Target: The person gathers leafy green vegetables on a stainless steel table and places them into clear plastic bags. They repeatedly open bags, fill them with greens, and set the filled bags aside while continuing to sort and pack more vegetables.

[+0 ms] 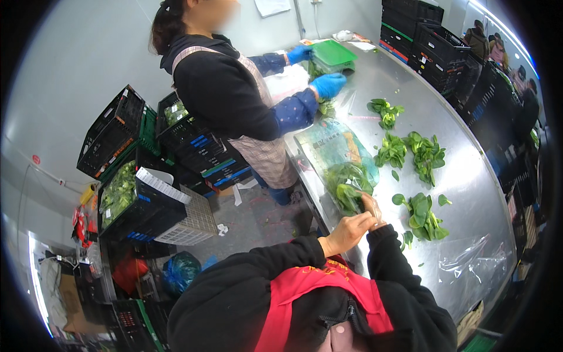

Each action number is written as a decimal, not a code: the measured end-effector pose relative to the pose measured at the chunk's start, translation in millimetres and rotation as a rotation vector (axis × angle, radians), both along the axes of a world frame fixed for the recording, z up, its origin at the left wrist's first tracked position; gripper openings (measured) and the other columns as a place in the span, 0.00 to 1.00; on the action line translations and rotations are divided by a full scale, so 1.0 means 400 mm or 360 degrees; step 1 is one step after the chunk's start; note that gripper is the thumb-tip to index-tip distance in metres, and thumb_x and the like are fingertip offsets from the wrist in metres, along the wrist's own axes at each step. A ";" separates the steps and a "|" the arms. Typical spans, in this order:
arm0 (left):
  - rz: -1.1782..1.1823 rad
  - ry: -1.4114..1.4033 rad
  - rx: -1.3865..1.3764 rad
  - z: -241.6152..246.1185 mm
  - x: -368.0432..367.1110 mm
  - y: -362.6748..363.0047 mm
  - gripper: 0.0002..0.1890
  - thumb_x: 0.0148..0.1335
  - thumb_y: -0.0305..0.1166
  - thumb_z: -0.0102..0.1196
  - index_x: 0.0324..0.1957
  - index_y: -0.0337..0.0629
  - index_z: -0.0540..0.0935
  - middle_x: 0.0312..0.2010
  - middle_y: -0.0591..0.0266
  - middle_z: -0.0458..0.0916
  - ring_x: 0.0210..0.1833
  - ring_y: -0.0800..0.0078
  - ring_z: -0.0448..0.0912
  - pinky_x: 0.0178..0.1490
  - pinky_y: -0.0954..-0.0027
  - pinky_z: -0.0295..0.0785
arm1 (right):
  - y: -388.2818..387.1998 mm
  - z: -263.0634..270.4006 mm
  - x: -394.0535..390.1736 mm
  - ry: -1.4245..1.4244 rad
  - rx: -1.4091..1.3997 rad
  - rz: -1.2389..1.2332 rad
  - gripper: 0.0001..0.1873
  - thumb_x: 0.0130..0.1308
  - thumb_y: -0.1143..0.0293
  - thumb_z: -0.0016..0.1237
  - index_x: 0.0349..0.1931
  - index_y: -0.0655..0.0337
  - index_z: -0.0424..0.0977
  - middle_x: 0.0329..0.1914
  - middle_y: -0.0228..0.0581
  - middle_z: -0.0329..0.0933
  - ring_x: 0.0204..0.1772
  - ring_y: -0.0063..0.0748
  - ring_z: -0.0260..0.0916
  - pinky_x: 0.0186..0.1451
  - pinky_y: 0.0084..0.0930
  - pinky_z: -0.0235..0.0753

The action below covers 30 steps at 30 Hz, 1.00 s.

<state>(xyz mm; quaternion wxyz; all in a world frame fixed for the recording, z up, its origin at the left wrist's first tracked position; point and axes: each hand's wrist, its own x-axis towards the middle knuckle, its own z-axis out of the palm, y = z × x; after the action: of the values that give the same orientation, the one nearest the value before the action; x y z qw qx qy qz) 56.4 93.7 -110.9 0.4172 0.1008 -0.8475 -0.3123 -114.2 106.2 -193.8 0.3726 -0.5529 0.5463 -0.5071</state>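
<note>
A clear plastic bag filled with leafy greens (348, 187) lies at the near-left edge of the metal table. My left hand (347, 233) pinches the near end of its film, close to my right wrist. My right hand (372, 210) is at the same end, with film over its fingers, which hold the bag against the greens; the fingertips are partly hidden. Beyond the bag lies a printed greenish plastic sack (338, 136). Loose bunches of greens lie to the right, the closest one (424, 218) beside my right sleeve, others (424, 156) (390, 150) farther up.
Flat clear plastic bags (473, 259) lie on the metal table (466, 185) at the right. Across the left corner, a co-worker in blue gloves (327, 86) handles greens and a green tray (334, 53). Black crates (145, 211) holding bagged greens stand left; more crates (440, 48) stand beyond the table.
</note>
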 end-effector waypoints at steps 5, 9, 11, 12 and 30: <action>0.0126 0.0103 0.0012 0.016 0.000 -0.013 0.12 0.62 0.18 0.60 0.47 0.36 0.77 0.37 0.51 0.80 0.38 0.47 0.83 0.39 0.56 0.78 | -0.005 0.001 0.021 -0.0184 0.0037 -0.0161 0.32 0.68 0.64 0.60 0.70 0.60 0.66 0.62 0.40 0.76 0.62 0.35 0.75 0.66 0.31 0.74; 0.0310 0.0073 0.0301 0.024 -0.023 -0.024 0.07 0.69 0.27 0.59 0.47 0.40 0.77 0.39 0.52 0.82 0.42 0.48 0.83 0.42 0.55 0.77 | 0.042 0.000 -0.005 -0.1426 0.0168 0.0145 0.33 0.71 0.61 0.59 0.72 0.59 0.63 0.64 0.35 0.75 0.63 0.29 0.74 0.66 0.30 0.74; 0.0311 0.0055 0.0418 0.023 -0.030 -0.032 0.06 0.71 0.31 0.56 0.45 0.40 0.78 0.39 0.52 0.82 0.41 0.47 0.82 0.43 0.54 0.76 | 0.051 0.004 -0.025 -0.0671 0.0413 -0.0064 0.30 0.69 0.66 0.58 0.70 0.58 0.67 0.67 0.40 0.75 0.68 0.34 0.73 0.68 0.32 0.73; 0.0325 0.0020 0.0444 0.022 -0.032 -0.039 0.06 0.72 0.32 0.56 0.44 0.40 0.78 0.39 0.52 0.82 0.41 0.47 0.82 0.43 0.54 0.76 | 0.053 0.005 -0.035 0.0163 0.0334 -0.0175 0.28 0.67 0.67 0.58 0.67 0.59 0.70 0.67 0.43 0.74 0.68 0.36 0.73 0.67 0.33 0.73; 0.0142 0.0020 0.1008 0.131 -0.068 -0.276 0.07 0.77 0.29 0.55 0.42 0.35 0.79 0.33 0.71 0.78 0.36 0.86 0.73 0.41 0.78 0.71 | -0.213 0.180 -0.019 0.0843 0.0044 0.0077 0.24 0.65 0.59 0.61 0.58 0.60 0.76 0.55 0.58 0.81 0.55 0.60 0.80 0.57 0.48 0.79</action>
<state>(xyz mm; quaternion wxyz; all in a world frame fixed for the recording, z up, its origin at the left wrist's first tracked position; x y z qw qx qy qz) 29.0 -16.7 -58.5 0.3837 0.2609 -0.7003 -0.5425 -122.0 21.1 -121.7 0.2361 -0.6741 0.6181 -0.3282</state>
